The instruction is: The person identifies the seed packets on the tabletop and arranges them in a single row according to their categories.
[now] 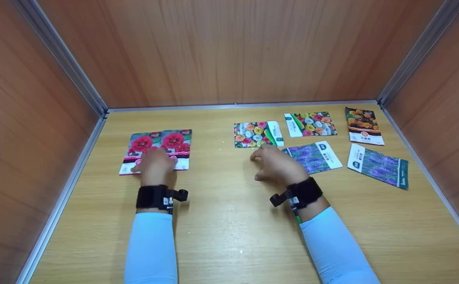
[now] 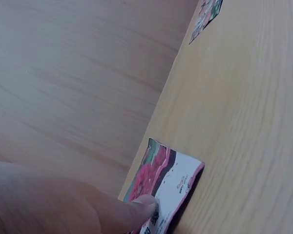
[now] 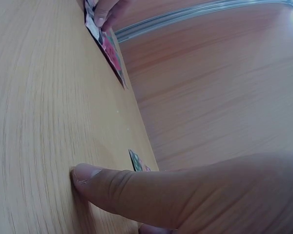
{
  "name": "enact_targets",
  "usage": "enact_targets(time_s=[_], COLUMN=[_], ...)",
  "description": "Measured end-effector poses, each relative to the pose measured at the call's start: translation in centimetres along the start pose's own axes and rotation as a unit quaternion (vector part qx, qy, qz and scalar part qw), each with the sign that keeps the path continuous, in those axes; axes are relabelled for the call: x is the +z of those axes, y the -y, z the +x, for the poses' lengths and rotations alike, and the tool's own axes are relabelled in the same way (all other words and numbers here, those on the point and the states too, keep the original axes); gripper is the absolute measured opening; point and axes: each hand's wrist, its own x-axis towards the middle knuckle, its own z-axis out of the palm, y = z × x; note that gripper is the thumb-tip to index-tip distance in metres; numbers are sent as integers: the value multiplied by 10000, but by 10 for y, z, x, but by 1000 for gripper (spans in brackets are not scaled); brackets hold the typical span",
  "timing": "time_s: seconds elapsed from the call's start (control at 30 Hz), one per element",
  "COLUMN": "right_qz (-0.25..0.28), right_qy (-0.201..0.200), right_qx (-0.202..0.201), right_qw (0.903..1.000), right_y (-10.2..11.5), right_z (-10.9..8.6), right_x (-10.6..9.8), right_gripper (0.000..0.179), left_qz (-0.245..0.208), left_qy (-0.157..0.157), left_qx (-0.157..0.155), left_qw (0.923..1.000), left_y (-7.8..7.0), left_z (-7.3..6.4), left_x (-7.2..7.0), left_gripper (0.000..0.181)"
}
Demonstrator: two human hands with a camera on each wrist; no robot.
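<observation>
In the head view, two seed packets with pink flowers (image 1: 178, 144) lie side by side at the left. My left hand (image 1: 156, 163) rests over their lower parts, its thumb (image 2: 144, 204) touching a white label in the left wrist view. The other left fingertips are mostly hidden from above. My right hand (image 1: 278, 163) is loosely bent above the table with nothing seen in it, its thumb tip (image 3: 85, 175) low at the wood. Just beyond it lies a packet of mixed-colour flowers (image 1: 253, 135); a purple-flower packet (image 1: 312, 157) is partly covered by that hand.
Farther right lie another mixed-flower packet (image 1: 312, 124), an orange-flower packet (image 1: 364, 125) and a second purple-flower packet (image 1: 379, 165). Wooden panels with metal edging (image 1: 237, 105) enclose the table (image 1: 225, 236) at the back and both sides.
</observation>
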Motion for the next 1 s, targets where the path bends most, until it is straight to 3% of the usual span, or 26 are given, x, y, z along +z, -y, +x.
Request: enact_targets(time_s=[0.3,0.5,0.67,0.83,1.0], right_qz=[117,196,322,-281,-394], right_qy=[20,-75,-580,-1012,-629], right_qx=[52,30,180,344,662], right_qw=[9999,9998,9976,9939,9950], right_y=[1,0,-3,-15,-23], right_z=[-2,1,8,13,15], right_x=[-2,-2,-5,-8,-7], right_gripper=[61,56,47,57,66], left_qz=[-7,6,-43,-46,-112], left_qy=[-280,-631,-837,-1010,-1087], left_qx=[252,731,1070,1361,1619], left_qw=[9993,9953,9907,9855,9807], left_y=[-6,-13,-21,-29,-36], left_z=[-7,-11,-10,-10,-11], left_x=[0,8,16,22,26], left_gripper=[63,59,63,69,55])
